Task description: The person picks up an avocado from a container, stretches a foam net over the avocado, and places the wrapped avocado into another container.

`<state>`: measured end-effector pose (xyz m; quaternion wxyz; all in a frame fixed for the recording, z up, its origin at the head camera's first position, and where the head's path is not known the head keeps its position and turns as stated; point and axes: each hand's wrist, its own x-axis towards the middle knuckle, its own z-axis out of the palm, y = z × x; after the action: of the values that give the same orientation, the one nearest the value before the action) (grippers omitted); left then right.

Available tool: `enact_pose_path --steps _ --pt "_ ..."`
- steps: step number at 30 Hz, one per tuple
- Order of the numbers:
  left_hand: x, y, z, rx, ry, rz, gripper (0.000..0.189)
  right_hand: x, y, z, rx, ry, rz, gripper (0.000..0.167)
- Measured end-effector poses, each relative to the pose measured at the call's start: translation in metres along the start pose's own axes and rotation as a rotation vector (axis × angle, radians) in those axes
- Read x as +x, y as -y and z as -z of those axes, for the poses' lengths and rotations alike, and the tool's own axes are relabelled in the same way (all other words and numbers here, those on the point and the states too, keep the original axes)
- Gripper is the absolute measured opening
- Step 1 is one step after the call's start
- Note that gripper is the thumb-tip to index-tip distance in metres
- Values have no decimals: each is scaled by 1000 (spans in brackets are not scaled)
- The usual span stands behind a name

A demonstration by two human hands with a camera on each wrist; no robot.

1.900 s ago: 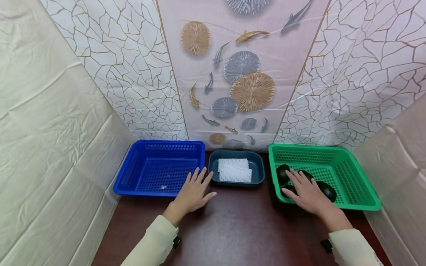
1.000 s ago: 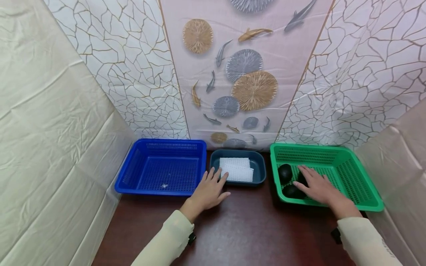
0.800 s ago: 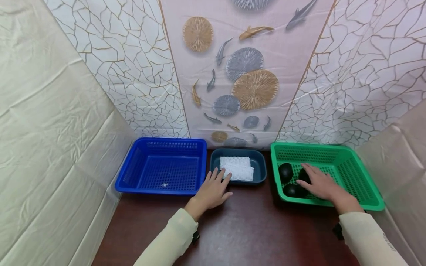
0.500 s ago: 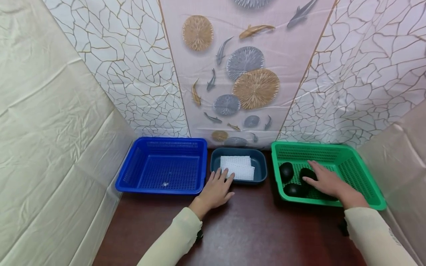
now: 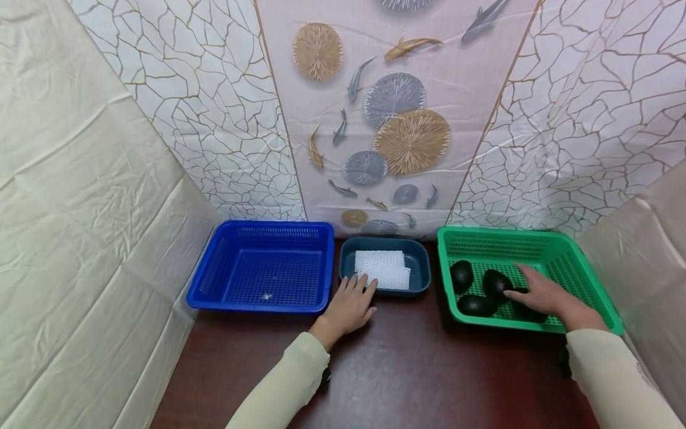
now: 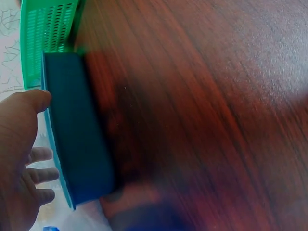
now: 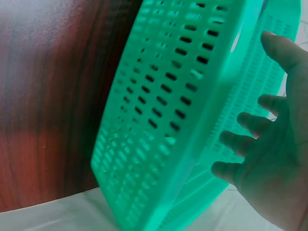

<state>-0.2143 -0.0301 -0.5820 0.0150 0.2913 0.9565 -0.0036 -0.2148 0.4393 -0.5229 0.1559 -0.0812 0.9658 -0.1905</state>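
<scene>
Several dark, oval avocados (image 5: pixel 462 276) lie in the left half of the green basket (image 5: pixel 579 274). My right hand (image 5: pixel 543 296) is over this basket, palm down with fingers spread, and partly covers the rightmost avocado (image 5: pixel 527 311). Its thumb tip overlaps the edge of the middle avocado (image 5: pixel 496 283) in the head view. The right wrist view shows the same hand (image 6: pixel 19 139) pattern on the left: relaxed fingers by the dark teal tray (image 5: pixel 423 277). My left hand (image 5: pixel 347 307) has its fingertips at that tray's front rim, near two white foam net sleeves (image 5: pixel 382 278).
A blue basket (image 5: pixel 259 301) stands left of the tray, with a small whitish bit on its floor. All three containers line up along the patterned back cloth (image 5: pixel 396 196). Pale cloth walls close in both sides of the dark wooden table (image 5: pixel 407 369).
My right hand has moved rightward across the green basket, uncovering more avocados. My left hand has shifted right from beside the blue basket to the tray's front rim.
</scene>
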Motion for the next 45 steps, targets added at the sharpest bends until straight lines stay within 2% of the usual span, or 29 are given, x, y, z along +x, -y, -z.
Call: enact_pose_path --steps 8,22,30,36,45 --pt "3 0 -7 14 -2 18 64 -3 -18 -7 67 38 -55 103" --pt "6 2 -10 51 -83 23 49 -3 -37 -13 143 136 -153 115" --pt "6 4 -13 83 -139 10 35 1 -44 -16 96 149 -170 118" --pt "6 4 -15 129 -170 -4 33 2 -45 -20 76 136 -165 113" --pt "10 5 -17 134 -206 -4 28 1 -44 -17 79 152 -163 108"
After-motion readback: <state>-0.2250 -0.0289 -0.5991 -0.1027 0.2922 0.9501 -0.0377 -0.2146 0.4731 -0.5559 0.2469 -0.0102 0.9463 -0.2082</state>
